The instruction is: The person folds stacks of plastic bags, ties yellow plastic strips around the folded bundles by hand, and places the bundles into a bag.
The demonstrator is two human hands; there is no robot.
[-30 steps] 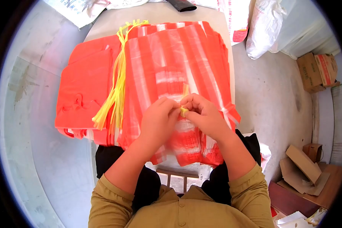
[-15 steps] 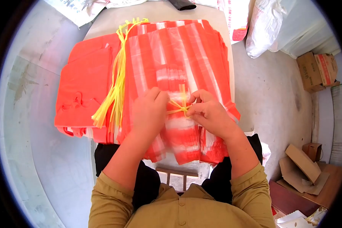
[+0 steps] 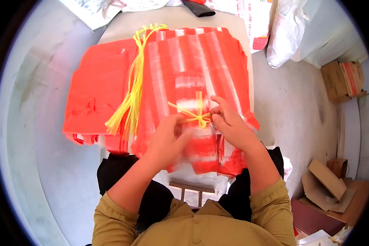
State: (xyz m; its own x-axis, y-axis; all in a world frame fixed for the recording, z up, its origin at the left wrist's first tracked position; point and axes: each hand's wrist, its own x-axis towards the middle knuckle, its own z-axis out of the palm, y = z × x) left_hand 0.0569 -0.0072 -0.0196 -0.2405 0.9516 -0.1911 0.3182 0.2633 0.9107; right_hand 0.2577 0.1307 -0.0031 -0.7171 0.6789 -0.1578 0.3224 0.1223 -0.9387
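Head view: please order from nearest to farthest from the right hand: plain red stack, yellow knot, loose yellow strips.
1. Yellow knot, at the right hand's fingertips.
2. Loose yellow strips, left of the knot.
3. Plain red stack, left of the strips.

Both forearms angled inward, left hand (image 3: 169, 137) blurred, seemingly half-open, right hand's (image 3: 233, 125) fingers bent

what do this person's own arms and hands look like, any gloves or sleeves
Both the left hand and right hand are bare, with no gloves. The mustard-brown sleeves end below the elbows, leaving the forearms uncovered.
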